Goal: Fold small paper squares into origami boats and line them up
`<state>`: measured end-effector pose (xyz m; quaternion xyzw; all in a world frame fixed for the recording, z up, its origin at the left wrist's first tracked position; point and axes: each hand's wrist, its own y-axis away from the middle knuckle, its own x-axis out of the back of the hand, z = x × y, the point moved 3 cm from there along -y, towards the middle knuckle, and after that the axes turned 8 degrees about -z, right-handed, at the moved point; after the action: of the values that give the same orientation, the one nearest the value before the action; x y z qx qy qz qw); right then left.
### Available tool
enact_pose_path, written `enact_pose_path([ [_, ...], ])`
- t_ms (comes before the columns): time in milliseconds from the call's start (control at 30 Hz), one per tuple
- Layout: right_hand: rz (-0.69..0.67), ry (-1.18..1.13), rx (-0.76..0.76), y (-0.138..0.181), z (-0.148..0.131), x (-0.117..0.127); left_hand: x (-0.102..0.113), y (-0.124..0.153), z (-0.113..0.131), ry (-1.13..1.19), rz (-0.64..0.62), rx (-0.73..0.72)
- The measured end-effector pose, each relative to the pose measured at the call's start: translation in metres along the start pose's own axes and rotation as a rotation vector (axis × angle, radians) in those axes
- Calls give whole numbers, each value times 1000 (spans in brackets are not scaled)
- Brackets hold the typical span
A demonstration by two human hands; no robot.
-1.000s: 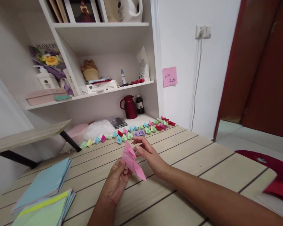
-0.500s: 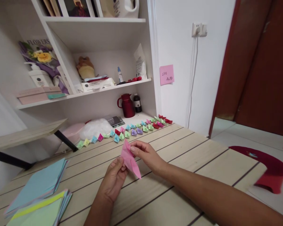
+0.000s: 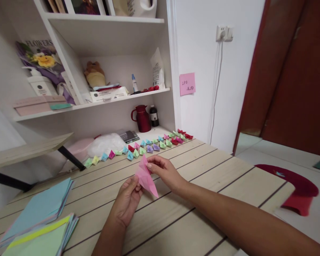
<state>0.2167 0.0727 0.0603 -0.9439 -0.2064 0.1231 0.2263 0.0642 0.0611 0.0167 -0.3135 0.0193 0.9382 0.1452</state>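
Observation:
A pink sheet of folded origami paper is held up just above the table, with one pointed corner directed down toward me. My left hand pinches its lower left edge between thumb and fingers. On the upper right edge, my right hand grips it, thumb in front and fingers behind. Beyond the hands, two rows of small folded paper boats in several colours line the back of the table. The fingers partly hide the folds of the pink paper.
Stacks of coloured paper, blue and green, lie at the left of the slatted table. A small raised wooden shelf stands behind them. At the back is a red jug; a red stool stands right of the table.
The pink paper has turned slightly in my fingers, and its front fold looks flatter and more spread. Both hands keep their hold. The whole view has shifted a little.

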Motion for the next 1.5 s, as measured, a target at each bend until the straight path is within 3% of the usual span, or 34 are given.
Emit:
enact_pose_path([
  [1100, -40, -41, -35, 0, 3, -1, 3, -2, -2, -16, -27, 2],
  [1500, -27, 178, -3, -2, 12, 1, 2, -4, -3, -21, -17, -5],
])
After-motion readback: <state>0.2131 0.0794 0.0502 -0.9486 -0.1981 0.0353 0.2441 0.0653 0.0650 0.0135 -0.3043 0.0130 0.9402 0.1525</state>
